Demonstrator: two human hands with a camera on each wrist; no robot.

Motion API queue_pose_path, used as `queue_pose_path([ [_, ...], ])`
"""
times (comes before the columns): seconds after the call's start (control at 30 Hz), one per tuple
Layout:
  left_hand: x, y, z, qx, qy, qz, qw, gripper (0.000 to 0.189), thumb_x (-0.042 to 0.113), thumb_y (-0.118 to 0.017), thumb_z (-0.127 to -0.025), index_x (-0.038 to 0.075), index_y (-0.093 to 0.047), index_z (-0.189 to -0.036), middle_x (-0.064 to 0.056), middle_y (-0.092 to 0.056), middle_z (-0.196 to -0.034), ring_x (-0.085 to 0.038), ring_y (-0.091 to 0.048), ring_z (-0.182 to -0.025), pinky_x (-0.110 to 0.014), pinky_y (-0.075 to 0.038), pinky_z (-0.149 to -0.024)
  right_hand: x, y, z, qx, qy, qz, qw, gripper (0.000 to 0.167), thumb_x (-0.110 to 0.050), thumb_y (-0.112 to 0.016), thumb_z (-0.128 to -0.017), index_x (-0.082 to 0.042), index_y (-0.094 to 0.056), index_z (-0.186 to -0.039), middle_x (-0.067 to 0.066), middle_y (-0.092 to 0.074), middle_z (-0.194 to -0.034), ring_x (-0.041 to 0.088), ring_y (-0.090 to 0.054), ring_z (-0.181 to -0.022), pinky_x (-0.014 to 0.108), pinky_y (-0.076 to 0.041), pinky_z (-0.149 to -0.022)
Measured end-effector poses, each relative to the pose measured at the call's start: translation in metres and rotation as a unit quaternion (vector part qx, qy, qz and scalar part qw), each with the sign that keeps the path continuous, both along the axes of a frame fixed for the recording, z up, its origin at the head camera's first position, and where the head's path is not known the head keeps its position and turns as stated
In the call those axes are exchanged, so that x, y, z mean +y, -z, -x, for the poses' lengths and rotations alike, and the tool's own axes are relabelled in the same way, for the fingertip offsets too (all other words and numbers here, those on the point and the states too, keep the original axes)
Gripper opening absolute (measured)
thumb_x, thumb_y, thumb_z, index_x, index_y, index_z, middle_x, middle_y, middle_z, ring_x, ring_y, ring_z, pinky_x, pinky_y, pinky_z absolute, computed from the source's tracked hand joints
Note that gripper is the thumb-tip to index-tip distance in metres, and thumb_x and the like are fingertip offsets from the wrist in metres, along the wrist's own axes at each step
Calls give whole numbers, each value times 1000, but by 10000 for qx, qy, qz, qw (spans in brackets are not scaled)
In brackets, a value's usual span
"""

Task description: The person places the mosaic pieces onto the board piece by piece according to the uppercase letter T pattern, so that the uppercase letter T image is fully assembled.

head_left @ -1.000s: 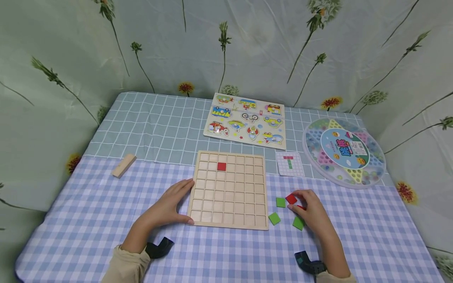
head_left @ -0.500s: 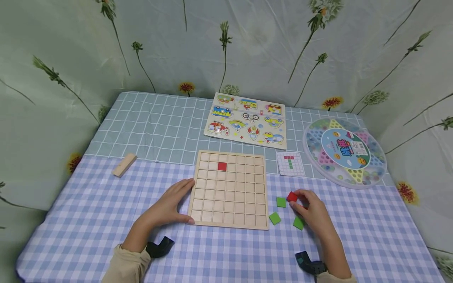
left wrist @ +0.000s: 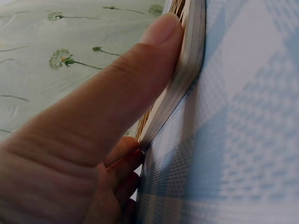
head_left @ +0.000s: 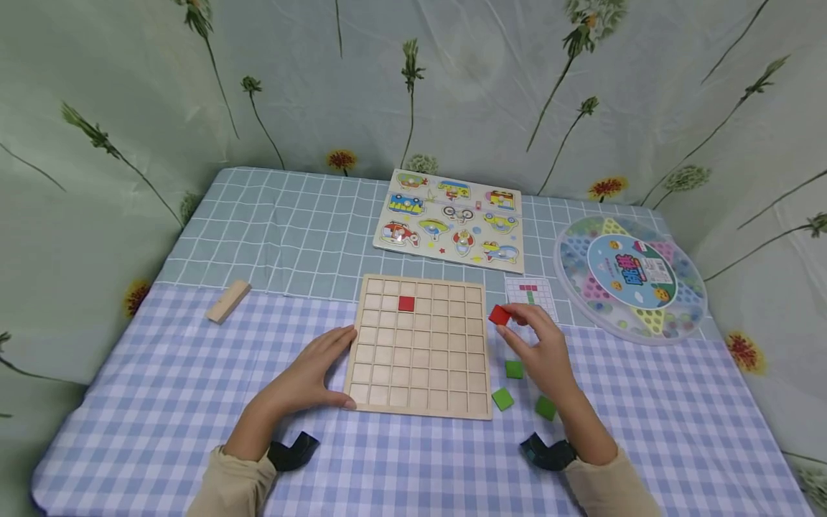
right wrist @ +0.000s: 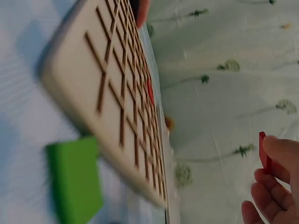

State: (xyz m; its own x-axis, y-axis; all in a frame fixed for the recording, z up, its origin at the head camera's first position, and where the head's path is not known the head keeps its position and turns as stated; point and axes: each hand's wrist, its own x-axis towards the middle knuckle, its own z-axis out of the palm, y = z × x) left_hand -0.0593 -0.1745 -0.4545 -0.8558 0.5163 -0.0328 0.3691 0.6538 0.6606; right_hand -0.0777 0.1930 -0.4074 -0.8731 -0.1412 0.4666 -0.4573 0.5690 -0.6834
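Observation:
A wooden grid board (head_left: pixel 418 357) lies in the middle of the table, with one red square tile (head_left: pixel 406 304) in its second row from the top, third column. My left hand (head_left: pixel 306 373) steadies its left side: the thumb (left wrist: pixel 126 74) lies on the near corner, and the other fingers touch the edge. Off the board's right side, my right hand (head_left: pixel 543 348) pinches another red tile (head_left: pixel 500 315) between thumb and fingers, raised above the cloth. Green tiles (head_left: pixel 502 398) lie below that hand, right of the board; one green tile (right wrist: pixel 77 182) is large in the right wrist view.
A small card (head_left: pixel 543 294) with a red and green T pattern is partly covered by my right hand. Behind are a vehicle puzzle board (head_left: pixel 426 248) and a round Chinese checkers case (head_left: pixel 601 316). A wooden block (head_left: pixel 228 301) lies at left.
My right hand has picked up red from among the green tiles and moved up and left toward the board. Only green tiles show there now. The left hand has stayed put.

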Motion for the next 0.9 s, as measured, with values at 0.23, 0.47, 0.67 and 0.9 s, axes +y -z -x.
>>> queue_pose_path([
  [0.23,0,0,0,-66,-39,-20,10000,114,61,-72,-57,7,-22,-143,-11,-22,-145,-30,-16,-132,-51,-18,-102,-49,-13,30,-43,-675,477,9966,32,3,-68,-76,4,-62,-107,14,-59,-103,28,-52,-88,38,-45,-74],
  [0.47,0,0,0,49,-17,-70,10000,114,59,-74,-56,5,-23,-143,-13,-24,-144,-32,-18,-131,-52,-19,-101,-71,18,57,-676,-1000,455,9916,32,-7,-66,-81,0,-60,-112,9,-59,-104,21,-52,-92,34,-46,-77],
  [0.67,0,1,-1,126,-30,-101,9999,113,57,-75,-56,4,-24,-142,-14,-25,-143,-34,-19,-130,-54,-20,-100,-78,35,67,-1327,-964,104,9864,29,-11,-66,-82,-3,-62,-109,7,-59,-105,20,-52,-98,35,-44,-83],
  [0.9,0,0,0,-38,-52,-49,10000,114,59,-74,-56,5,-22,-143,-13,-23,-144,-31,-17,-131,-51,-18,-101,-77,47,74,-1357,-993,-451,9847,27,-15,-68,-80,-6,-64,-105,6,-59,-105,20,-50,-103,34,-38,-90],
])
